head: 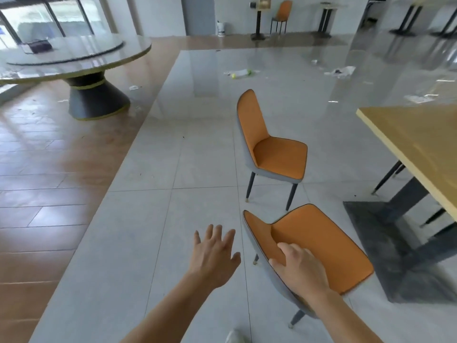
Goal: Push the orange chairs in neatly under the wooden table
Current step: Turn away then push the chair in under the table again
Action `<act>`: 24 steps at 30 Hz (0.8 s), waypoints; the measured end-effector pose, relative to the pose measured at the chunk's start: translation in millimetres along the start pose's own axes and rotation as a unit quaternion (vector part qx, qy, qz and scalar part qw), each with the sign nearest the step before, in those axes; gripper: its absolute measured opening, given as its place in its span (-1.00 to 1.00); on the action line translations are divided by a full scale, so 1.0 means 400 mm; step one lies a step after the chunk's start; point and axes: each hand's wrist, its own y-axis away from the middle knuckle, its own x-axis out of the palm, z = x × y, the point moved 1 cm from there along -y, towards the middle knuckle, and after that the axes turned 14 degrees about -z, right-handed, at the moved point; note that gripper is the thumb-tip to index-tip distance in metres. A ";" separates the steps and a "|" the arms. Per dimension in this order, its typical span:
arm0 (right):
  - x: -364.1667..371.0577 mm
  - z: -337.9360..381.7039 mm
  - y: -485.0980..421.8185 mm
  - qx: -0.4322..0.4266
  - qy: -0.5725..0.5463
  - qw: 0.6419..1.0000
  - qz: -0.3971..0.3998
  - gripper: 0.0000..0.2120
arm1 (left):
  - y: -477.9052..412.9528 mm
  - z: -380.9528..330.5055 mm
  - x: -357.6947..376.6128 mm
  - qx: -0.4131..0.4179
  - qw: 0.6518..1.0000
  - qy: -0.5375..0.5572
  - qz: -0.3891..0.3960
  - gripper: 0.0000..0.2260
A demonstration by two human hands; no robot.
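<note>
Two orange chairs with grey backs and dark legs stand on the grey tiles, left of the wooden table [418, 137]. The near orange chair [326, 243] is right below me; my right hand [299, 266] grips the top edge of its backrest, thumb on the orange side. My left hand [215, 253] hovers open with spread fingers, left of that backrest and apart from it. The far orange chair [274, 149] stands free further on, its seat facing the table. The table has a dark leg frame on a dark base plate [385, 243].
A large round table [74, 58] on a dark cone base stands at the back left over brown wood flooring. Litter [239, 73] lies on the shiny floor ahead. Another orange chair [282, 16] and pedestal stands line the far wall. Thin legs of other chairs show under the wooden table.
</note>
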 end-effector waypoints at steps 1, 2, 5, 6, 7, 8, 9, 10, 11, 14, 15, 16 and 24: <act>0.008 -0.004 -0.016 0.009 0.002 1.000 -0.003 -0.45 | -0.029 0.004 0.009 0.012 1.000 0.001 0.004 -0.45; 0.015 -0.008 -0.028 0.019 0.003 1.000 -0.005 -0.46 | -0.053 0.005 0.016 0.027 1.000 0.000 0.009 -0.45; 0.030 -0.013 -0.045 0.060 -0.001 0.998 -0.011 -0.47 | -0.114 -0.001 0.037 0.076 0.997 -0.008 0.028 -0.45; 0.034 -0.015 -0.050 0.077 -0.003 0.997 -0.015 -0.48 | -0.134 -0.007 0.040 0.094 0.995 -0.009 0.028 -0.45; 0.038 -0.020 -0.054 0.093 -0.002 0.996 -0.019 -0.48 | -0.156 -0.014 0.043 0.112 0.993 -0.009 0.029 -0.46; 0.042 -0.023 -0.058 0.107 0.000 0.994 -0.024 -0.49 | -0.178 -0.020 0.048 0.131 0.991 -0.007 0.032 -0.48; 0.046 -0.027 -0.061 0.123 0.002 0.992 -0.026 -0.49 | -0.199 -0.026 0.053 0.149 0.988 -0.006 0.036 -0.49; 0.051 -0.031 -0.062 0.140 0.005 0.990 -0.027 -0.49 | -0.219 -0.031 0.058 0.166 0.985 -0.005 0.042 -0.50; 0.058 -0.033 -0.060 0.158 0.007 0.987 -0.025 -0.49 | -0.236 -0.035 0.064 0.181 0.982 -0.003 0.048 -0.50; 0.084 -0.028 -0.046 0.209 0.011 0.977 -0.032 -0.50 | -0.284 -0.040 0.087 0.235 0.970 -0.013 0.059 -0.51; 0.093 -0.023 -0.039 0.225 0.013 0.974 -0.034 -0.51 | -0.299 -0.040 0.094 0.256 0.965 -0.018 0.063 -0.51; 0.101 -0.015 -0.032 0.242 0.017 0.970 -0.032 -0.53 | -0.313 -0.040 0.100 0.274 0.959 -0.019 0.069 -0.52; 0.135 0.064 -0.008 0.399 0.005 0.917 -0.022 -0.69 | -0.395 -0.008 0.139 0.382 0.918 -0.022 0.108 -0.60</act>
